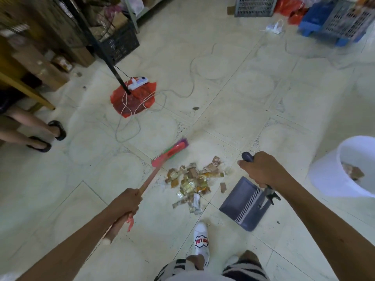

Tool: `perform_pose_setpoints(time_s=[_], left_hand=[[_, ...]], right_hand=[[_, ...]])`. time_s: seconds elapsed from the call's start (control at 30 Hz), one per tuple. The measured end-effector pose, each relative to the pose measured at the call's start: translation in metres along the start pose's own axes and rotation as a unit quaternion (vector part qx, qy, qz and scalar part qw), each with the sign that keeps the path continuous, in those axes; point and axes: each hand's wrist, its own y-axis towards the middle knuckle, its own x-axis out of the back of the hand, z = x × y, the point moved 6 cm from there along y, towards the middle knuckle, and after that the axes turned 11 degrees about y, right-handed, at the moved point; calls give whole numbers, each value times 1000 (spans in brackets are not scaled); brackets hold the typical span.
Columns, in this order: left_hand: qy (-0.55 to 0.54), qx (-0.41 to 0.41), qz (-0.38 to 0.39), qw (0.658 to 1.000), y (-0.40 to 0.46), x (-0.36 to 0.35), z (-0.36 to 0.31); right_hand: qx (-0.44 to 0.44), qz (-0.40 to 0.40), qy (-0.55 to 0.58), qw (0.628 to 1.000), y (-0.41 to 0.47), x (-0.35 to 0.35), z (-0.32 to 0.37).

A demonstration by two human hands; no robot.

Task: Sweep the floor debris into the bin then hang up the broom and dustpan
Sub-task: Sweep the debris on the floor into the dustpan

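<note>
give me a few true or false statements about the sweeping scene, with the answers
1. The left hand grips the broom. True.
2. The debris pile is already inside the dustpan. False: it lies on the floor beside the pan.
3. The right hand holds the dustpan's handle. True.
4. The white bin is empty. False: some scraps show inside.
5. The broom head rests on the red bag. False: they are apart.

Broom [170,153] left, dustpan [244,203] right — debris [192,179] between.

Pink broom [162,161] beside wrapper debris [192,179], grey dustpan [245,203] right, white bin [332,171]
</note>
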Motion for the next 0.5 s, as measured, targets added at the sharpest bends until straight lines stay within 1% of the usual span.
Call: perform_pose_setpoints(time_s=[0.07, 0.13, 0.17, 0.2, 0.27, 0.3, 0.37, 0.47, 0.5], left_hand=[[53, 23, -15, 998, 2, -17, -7], [27, 45, 2, 999, 0, -45, -16], [-13, 53, 22, 998, -4, -63, -20], [-82, 65, 37, 994, -8, -81, -24], [-217, 104, 64, 969, -22, -111, -26], [-259, 117, 69, 956, -31, -121, -23], [-309, 118, 65, 942, -49, -123, -10], [-385, 91, 92, 914, -74, -113, 22], [-385, 98, 84, 914, -82, -107, 33]], right_hand=[[11, -4, -18, 1000, -6, -5, -6], [22, -9, -16, 1000, -10, -6, -13], [30, -9, -16, 999, -12, -5, -16], [39, -7, -22, 999, -14, -5, -18], [54, -1, -41, 998, -16, -3, -23], [59, 3, -49, 997, -17, -2, -26], [69, 15, -56, 996, -17, 2, -35], [100, 32, -75, 992, -25, 9, -46], [119, 34, -82, 989, -30, 11, -51]])
